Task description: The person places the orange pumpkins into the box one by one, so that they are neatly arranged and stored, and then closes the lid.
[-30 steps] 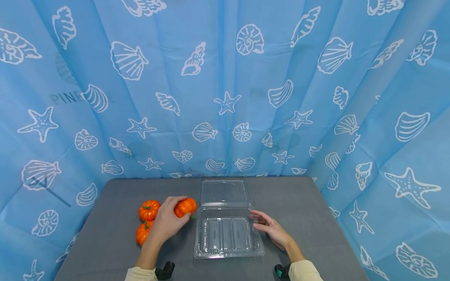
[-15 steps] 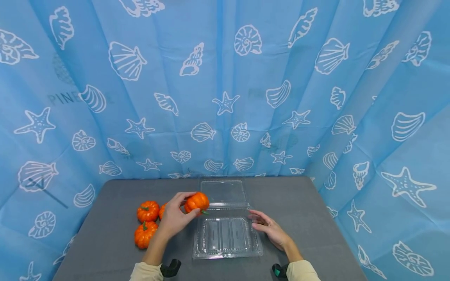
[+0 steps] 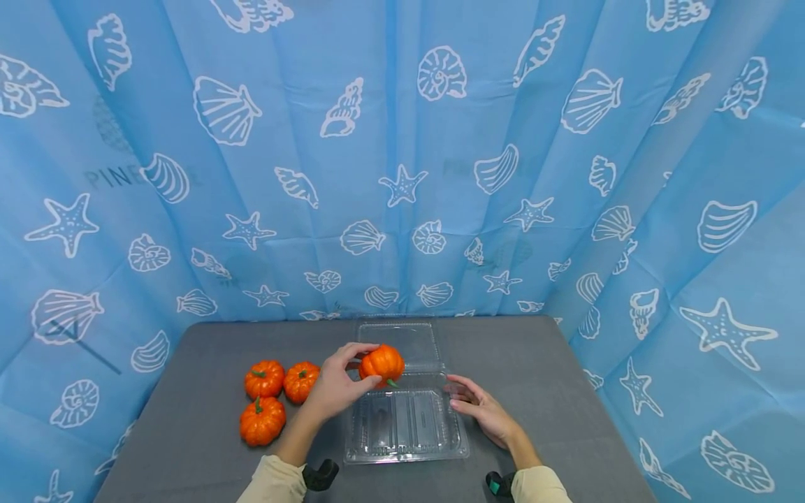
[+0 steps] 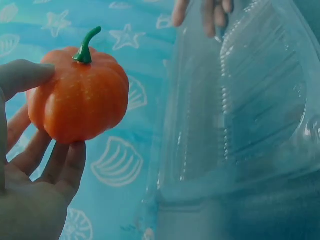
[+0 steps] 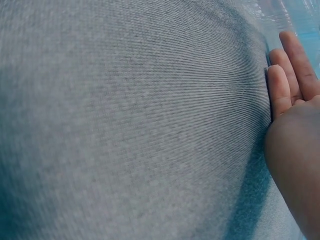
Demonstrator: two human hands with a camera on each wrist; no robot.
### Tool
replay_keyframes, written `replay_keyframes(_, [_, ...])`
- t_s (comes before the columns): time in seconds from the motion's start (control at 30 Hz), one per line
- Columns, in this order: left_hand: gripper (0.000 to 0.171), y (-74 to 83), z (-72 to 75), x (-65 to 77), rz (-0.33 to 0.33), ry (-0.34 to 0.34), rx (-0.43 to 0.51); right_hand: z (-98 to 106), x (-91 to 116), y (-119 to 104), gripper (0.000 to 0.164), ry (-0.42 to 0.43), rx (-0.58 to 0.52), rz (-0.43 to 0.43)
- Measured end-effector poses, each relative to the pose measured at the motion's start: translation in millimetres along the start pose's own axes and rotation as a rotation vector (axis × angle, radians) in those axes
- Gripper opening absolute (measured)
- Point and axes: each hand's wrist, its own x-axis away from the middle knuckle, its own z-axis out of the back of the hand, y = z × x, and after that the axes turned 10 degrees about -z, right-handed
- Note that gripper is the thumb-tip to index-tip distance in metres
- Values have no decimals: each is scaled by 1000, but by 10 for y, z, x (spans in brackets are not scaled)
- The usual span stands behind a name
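Note:
My left hand (image 3: 339, 385) holds a small orange pumpkin (image 3: 382, 365) with a green stem above the back left part of a clear plastic clamshell container (image 3: 405, 426). In the left wrist view the thumb lies on the pumpkin's upper side near the stem (image 4: 86, 47), with the fingertips under it. The container lies unfolded, its lid (image 3: 399, 344) laid back toward the curtain. At the container's right rim, my right hand (image 3: 487, 412) has its fingers lightly bent, fingertips overlapping the edge. From the right wrist those fingers (image 5: 295, 57) look nearly straight beside the clear plastic.
Three more orange pumpkins stand in a cluster on the left of the grey table (image 3: 534, 363): a back left one (image 3: 264, 379), a front one (image 3: 262, 421) and one nearest the left arm (image 3: 301, 381). A blue shell-print curtain (image 3: 402, 140) hangs behind the table.
My left hand has carried the pumpkin rightward, from beside the container to over it. The third standing pumpkin has come into sight behind the moving hand. The right hand stays at the rim.

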Motion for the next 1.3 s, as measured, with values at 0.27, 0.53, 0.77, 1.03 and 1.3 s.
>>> replay_keyframes(0.27, [47,-17,-194,-66,-12,-142,44,-3,-4,-1,62,-1,-16,-11])
replay_keyframes(0.53, [46,-67,-440,-90,-36,-259,73,-11,25,-12,61,22,-19,-43])
replay_keyframes(0.77, [47,-100,-602,-115,-25,-337,99,-14,31,-15,63,16,-9,-35])
replay_keyframes(1.03, [49,-80,-728,-83,5,-445,-9,-3,19,-11,65,1,-25,-26])
replay_keyframes(1.3, [50,-70,-846,-53,53,-484,-60,-11,5,-1,63,13,-18,-29])
